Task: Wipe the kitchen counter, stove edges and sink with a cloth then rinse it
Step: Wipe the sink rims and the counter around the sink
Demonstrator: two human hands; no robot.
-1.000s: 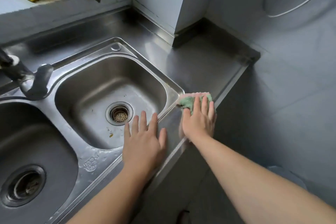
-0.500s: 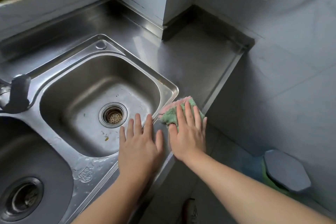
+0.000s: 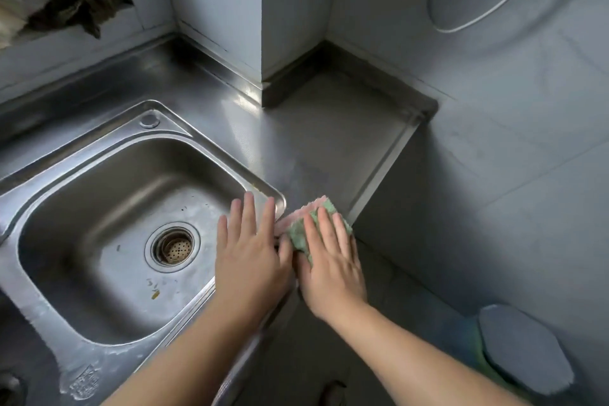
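The cloth [image 3: 301, 224] has been drawn back along the counter's [image 3: 329, 142] front edge to the sink [image 3: 263, 189] corner, pressed under the flat right hand [image 3: 331, 260]; the left hand [image 3: 252, 257] is spread alongside. Sink wiping likely comes next.

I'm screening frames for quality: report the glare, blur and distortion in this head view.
Head view: bright glare streaks on the counter by the wall corner; fisheye bends the sink rim and walls; the left hand and the right hand on the cloth look slightly soft.
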